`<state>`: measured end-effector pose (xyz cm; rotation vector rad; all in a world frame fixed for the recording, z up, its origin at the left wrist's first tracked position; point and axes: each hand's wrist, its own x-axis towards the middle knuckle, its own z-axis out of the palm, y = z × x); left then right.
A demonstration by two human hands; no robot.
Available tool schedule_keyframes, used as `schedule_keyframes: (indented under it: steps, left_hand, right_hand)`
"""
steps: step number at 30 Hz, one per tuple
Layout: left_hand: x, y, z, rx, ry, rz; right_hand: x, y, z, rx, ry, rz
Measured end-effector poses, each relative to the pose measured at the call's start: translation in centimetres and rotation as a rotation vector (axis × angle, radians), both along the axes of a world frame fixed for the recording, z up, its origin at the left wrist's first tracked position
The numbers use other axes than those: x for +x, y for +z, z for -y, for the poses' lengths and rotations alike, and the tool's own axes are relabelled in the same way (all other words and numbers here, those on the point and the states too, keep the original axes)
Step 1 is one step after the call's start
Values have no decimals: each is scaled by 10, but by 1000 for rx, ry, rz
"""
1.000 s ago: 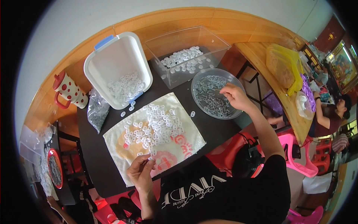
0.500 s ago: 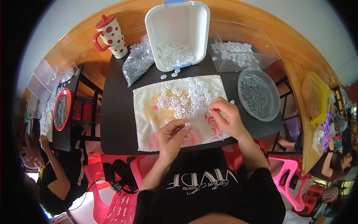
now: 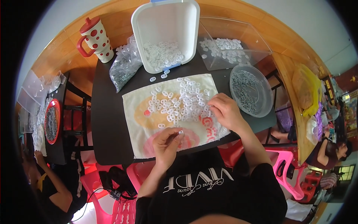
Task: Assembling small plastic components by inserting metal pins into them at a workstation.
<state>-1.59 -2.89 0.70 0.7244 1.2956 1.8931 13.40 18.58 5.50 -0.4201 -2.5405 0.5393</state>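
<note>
Change: both hands have drawn a little closer to the body since half a second ago; one second ago the right hand was reaching into the round dish of grey pieces, and now it is back on the cloth.
Left hand (image 3: 166,143): fingers curled together, pinching a small white ring (image 3: 181,132) at the fingertips, low on the cloth's near edge.
Right hand (image 3: 225,111): palm down on the cloth's right side, fingertips bent and touching the pile of white rings; whether it grips one, I cannot tell.
White rings (image 3: 185,100): many small flat rings scattered over the middle and upper right of the cloth, a few loose on the dark table just beyond it.
Cloth (image 3: 147,130): pale rectangle with orange and pink round patches, spread flat on the table in front of the person.
Table (image 3: 106,115): dark, small, square-topped.
White tub (image 3: 164,22): rounded plastic tub past the cloth, holding more rings.
Clear box (image 3: 238,33): see-through box to the right of the tub, rings inside.
Round dish (image 3: 250,89): clear, shallow, filled with small grey metal pieces, just right of the cloth.
Plastic bag (image 3: 125,67): clear bag of grey pieces, left of the tub.
Cup (image 3: 96,39): white with red dots, red lid and handle, at the far left corner.
</note>
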Motion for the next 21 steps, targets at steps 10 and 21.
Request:
schedule_keyframes:
  steps: [10, 21]
  left_hand:
    - [1, -5, 5, -14, -37, -109]
    - [-1, -3, 5, -7, -46, -108]
  right_hand:
    - [-24, -8, 4, 158, 31, 154]
    - [-15, -5, 2, 41, -30, 66]
